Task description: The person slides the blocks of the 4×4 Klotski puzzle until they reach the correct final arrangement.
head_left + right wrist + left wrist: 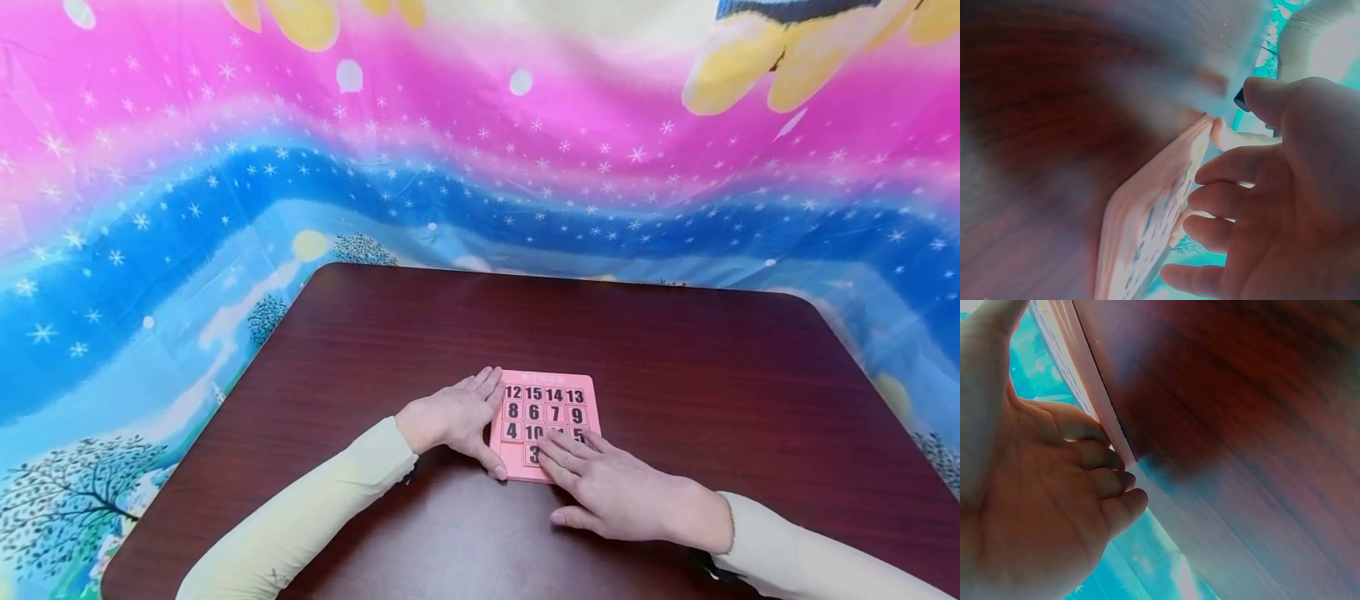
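A pink sliding number puzzle [555, 403] lies flat on the table, black numerals on its square tiles. The top row reads 12, 15, 14, 13; a gap shows at the lower left, beside tile 3 [533, 455]. Along the puzzle's left side rests my left hand [461, 417], fingers extended at the upper left and thumb at the lower left corner. Over the lower right tiles my right hand [626, 492] reaches with fingers extended, hiding some of them. In the right wrist view, the puzzle [1154, 212] appears edge-on beyond the fingers.
The dark brown wooden table [420, 325] has rounded far corners. Behind it and at its sides hangs a colourful cloth [465, 125] with pink and blue bands, snowflakes and trees.
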`<state>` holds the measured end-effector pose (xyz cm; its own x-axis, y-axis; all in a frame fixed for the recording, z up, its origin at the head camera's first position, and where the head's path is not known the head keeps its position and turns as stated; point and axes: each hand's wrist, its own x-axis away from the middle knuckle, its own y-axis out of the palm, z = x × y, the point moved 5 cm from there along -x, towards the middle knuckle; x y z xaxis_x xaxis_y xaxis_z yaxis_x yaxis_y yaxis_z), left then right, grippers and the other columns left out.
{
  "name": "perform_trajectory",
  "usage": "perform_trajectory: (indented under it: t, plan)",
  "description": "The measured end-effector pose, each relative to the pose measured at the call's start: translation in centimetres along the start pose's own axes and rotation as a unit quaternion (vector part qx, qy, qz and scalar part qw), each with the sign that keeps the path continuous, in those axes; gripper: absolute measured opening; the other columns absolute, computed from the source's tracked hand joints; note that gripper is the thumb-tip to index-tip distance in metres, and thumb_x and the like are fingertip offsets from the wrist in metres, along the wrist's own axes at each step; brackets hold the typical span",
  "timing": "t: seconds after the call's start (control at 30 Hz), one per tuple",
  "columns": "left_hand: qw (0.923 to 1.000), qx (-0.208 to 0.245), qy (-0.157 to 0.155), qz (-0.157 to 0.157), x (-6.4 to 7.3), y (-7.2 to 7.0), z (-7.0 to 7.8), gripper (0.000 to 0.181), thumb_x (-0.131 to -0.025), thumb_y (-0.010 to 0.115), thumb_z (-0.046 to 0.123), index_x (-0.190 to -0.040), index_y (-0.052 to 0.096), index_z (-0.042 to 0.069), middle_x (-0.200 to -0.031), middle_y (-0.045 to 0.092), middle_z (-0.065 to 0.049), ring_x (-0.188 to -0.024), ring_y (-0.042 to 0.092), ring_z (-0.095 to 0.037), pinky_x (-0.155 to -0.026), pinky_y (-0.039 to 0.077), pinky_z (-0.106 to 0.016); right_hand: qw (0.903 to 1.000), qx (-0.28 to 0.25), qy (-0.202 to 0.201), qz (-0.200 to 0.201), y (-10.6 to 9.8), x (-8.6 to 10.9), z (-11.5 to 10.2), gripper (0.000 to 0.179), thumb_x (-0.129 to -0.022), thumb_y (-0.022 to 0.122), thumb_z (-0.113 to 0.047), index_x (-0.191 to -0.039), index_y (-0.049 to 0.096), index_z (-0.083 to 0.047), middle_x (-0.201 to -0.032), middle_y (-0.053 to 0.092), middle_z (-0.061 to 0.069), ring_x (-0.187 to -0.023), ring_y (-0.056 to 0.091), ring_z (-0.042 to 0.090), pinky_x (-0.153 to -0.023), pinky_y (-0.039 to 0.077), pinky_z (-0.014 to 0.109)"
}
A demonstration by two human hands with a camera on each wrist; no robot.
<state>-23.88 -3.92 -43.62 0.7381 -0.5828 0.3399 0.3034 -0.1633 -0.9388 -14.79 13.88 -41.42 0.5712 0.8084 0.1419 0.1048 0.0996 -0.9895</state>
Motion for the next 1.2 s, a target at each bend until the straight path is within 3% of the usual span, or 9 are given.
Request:
perform_trajectory:
  t: [0.53,0.83,1.03,1.2]
  plan:
    - [1.0000,-0.004,-0.001,-0.005,0.0,0.1,0.2,0.132,-0.064,0.065,0.084,-0.156,0.019,0.002,-0.165,0.007,-0.017,-0.154,0.007,-0.028,-0.126,0.016,-0.036,0.9999,-0.001,-0.014,-0.003,0.6,0.0,0.0,0.070,-0.098,0.042,-0.059,-0.145,0.049,-0.008,-0.155,0.042,0.009,-0.147,0.033,0.032,-0.113,0.036,0.058]
    - [1.0000,-0.003,-0.002,-0.005,0.0,0.3,0.1,0.133,-0.064,0.064,0.085,-0.157,0.017,0.002,-0.165,0.005,-0.017,-0.154,0.007,-0.028,-0.126,0.015,-0.036,0.9995,-0.008,-0.028,-0.006,0.7,-1.1,-0.5,0.070,-0.098,0.043,-0.059,-0.146,0.047,-0.009,-0.156,0.040,0.008,-0.147,0.032,0.032,-0.114,0.034,0.059]
    - [1.0000,-0.003,-0.003,-0.005,0.0,0.1,0.0,0.133,-0.064,0.065,0.085,-0.157,0.016,0.002,-0.165,0.004,-0.017,-0.154,0.005,-0.027,-0.126,0.015,-0.036,0.9984,-0.005,-0.054,0.018,0.5,-2.1,-0.9,0.068,-0.099,0.044,-0.057,-0.145,0.048,-0.007,-0.155,0.042,0.009,-0.146,0.034,0.032,-0.111,0.037,0.061]
    - [1.0000,0.000,0.002,-0.003,0.0,-0.1,0.1,0.132,-0.065,0.065,0.084,-0.156,0.017,0.002,-0.165,0.005,-0.017,-0.154,0.006,-0.027,-0.126,0.015,-0.036,0.9988,-0.022,-0.043,0.009,0.6,-2.1,-0.8,0.068,-0.099,0.043,-0.056,-0.148,0.044,-0.009,-0.158,0.038,0.007,-0.148,0.030,0.030,-0.113,0.035,0.060]
